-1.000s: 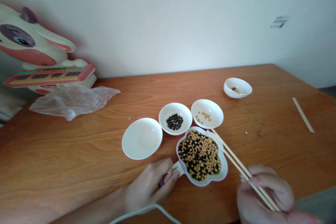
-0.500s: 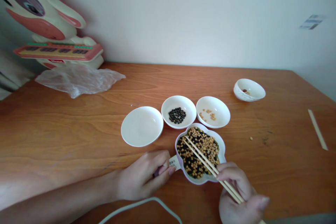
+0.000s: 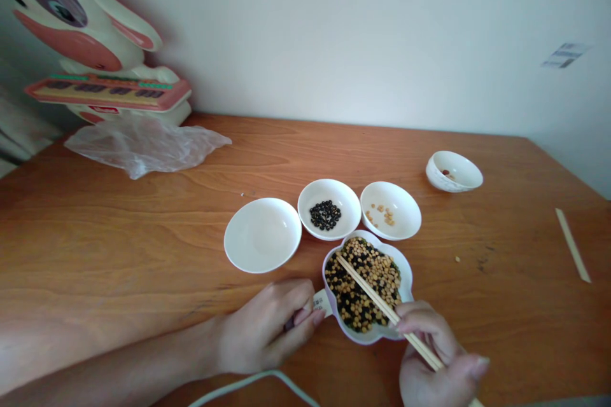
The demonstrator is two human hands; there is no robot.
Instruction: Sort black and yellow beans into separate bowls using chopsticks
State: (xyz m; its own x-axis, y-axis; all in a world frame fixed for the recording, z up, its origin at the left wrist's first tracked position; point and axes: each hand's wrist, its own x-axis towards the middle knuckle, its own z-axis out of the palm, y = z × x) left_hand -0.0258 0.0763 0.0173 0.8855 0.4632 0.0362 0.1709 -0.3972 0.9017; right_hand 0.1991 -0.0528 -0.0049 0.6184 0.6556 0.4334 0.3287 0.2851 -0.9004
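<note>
Flower-shaped bowl [image 3: 405, 276] of mixed yellow and black beans, chopsticks [image 3: 377, 299] slanting across it

On the worktop [image 3: 143, 248] three small bowls stand in a row: an empty one [image 3: 262, 234] at left, one holding beans [image 3: 329, 208] in the middle, one with a few kernels [image 3: 390, 210] at right. Just before them sits the mixed-bean dish [image 3: 366, 286], chopsticks [image 3: 377, 302] lying across it. A fourth bowl [image 3: 453, 171] stands well apart at back right, a lone stick [image 3: 572, 245] further right. A plastic bag [image 3: 146, 146] lies at back left, before a toy [image 3: 90, 44].
</note>
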